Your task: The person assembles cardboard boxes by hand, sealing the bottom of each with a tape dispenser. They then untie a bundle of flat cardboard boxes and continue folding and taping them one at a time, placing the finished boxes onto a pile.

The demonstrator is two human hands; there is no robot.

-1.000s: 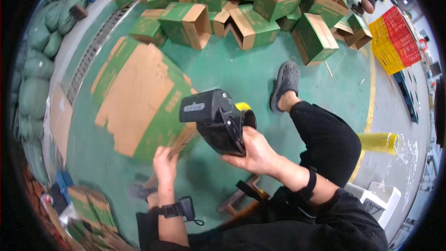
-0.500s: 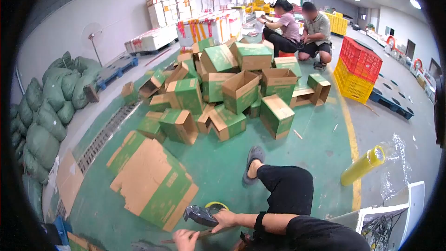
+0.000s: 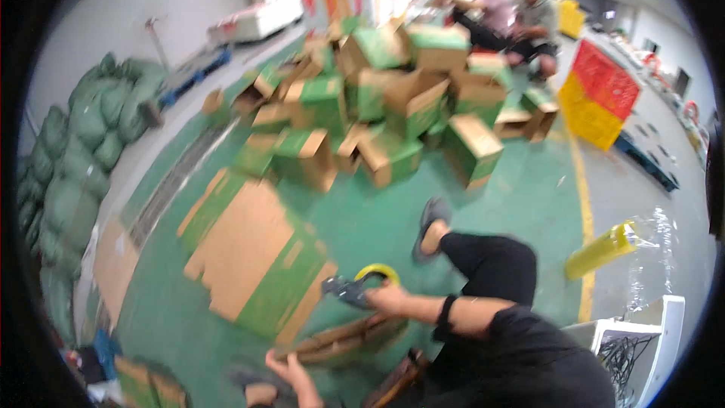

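Shifted: tape dispenser (image 3: 355, 287), now extended beside flattened carton (image 3: 253, 257) on floor, gripped by right hand (image 3: 389, 300). Left hand (image 3: 291, 374) clasps folded cardboard (image 3: 343, 338). Risk: motion blur suggests haste; tape may misalign.

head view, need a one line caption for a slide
Seated person's right hand grips a tape dispenser over flattened green cartons; left hand low, assembled boxes piled behind.

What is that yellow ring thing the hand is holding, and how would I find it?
Start at the big flattened green-and-brown cardboard box on the green floor. Just off its lower right corner, the right hand grips a black tape dispenser. Only it carries a bright yellow roll.
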